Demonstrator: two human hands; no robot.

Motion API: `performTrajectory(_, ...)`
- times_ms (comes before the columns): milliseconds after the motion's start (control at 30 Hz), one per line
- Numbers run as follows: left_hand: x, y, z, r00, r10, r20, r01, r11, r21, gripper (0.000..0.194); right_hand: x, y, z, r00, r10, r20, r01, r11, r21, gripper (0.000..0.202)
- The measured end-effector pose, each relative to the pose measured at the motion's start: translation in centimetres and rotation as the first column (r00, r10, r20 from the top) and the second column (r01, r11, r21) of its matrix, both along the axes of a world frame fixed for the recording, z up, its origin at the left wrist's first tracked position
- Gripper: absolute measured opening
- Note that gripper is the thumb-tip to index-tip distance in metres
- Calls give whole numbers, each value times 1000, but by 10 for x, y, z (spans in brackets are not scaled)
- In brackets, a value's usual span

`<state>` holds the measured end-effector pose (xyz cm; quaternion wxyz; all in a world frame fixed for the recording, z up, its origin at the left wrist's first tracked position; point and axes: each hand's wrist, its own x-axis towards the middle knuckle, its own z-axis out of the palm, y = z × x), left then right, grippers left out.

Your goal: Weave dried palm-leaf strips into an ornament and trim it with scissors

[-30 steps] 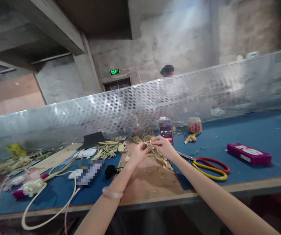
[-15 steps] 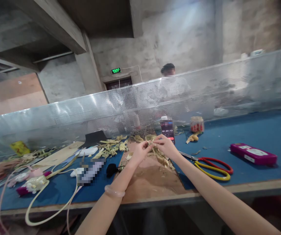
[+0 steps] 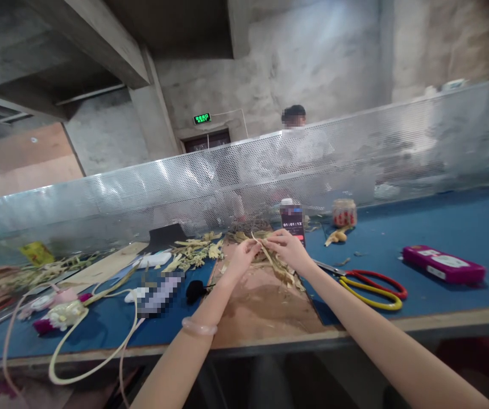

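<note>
My left hand [image 3: 244, 257] and my right hand [image 3: 286, 247] are close together above a brown board [image 3: 265, 312]. Both pinch a pale dried plant strip [image 3: 258, 241] between the fingertips, its tip pointing up between them. Long dried leaves [image 3: 281, 268] hang below and right of the fingers, over the board. A phone [image 3: 292, 222] with a running timer stands upright just behind my right hand. Scissors [image 3: 372, 289] with red and yellow handles lie beside my right forearm.
A magenta box [image 3: 443, 264] and a glass jar [image 3: 344, 213] are on the blue table at right. Dried leaves [image 3: 195, 254], a black fluffy item [image 3: 195, 292] and looped cords lie left. Behind a perforated metal screen [image 3: 176, 182] is a person [image 3: 294, 116].
The hands have moved slightly apart. The strip's tip now sticks up between them, where earlier the strands were bunched at the fingertips. The view has shifted a little.
</note>
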<state>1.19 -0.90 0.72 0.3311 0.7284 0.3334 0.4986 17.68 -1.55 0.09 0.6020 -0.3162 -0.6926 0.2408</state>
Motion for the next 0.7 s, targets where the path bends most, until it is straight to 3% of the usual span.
performTrajectory(200, -4, 9, -8, 991, -97, 94, 107, 988, -113, 39, 6, -3, 4, 987, 50, -151, -61, 996, -68, 22)
performTrajectory(367, 0, 4, -9, 978, -157, 140, 178, 972, -153, 37, 11, 0, 3, 979, 201, -39, -203, 977, -64, 23)
performTrajectory(567, 2, -3, -5, 992, -110, 58, 117, 984, -132, 38, 10, 1, 0, 985, 169, 28, -167, 985, -49, 23)
performTrajectory(700, 1, -7, -2, 990, -137, 34, 141, 979, -144, 38, 10, 1, 0, 989, 142, 50, -140, 989, -40, 26)
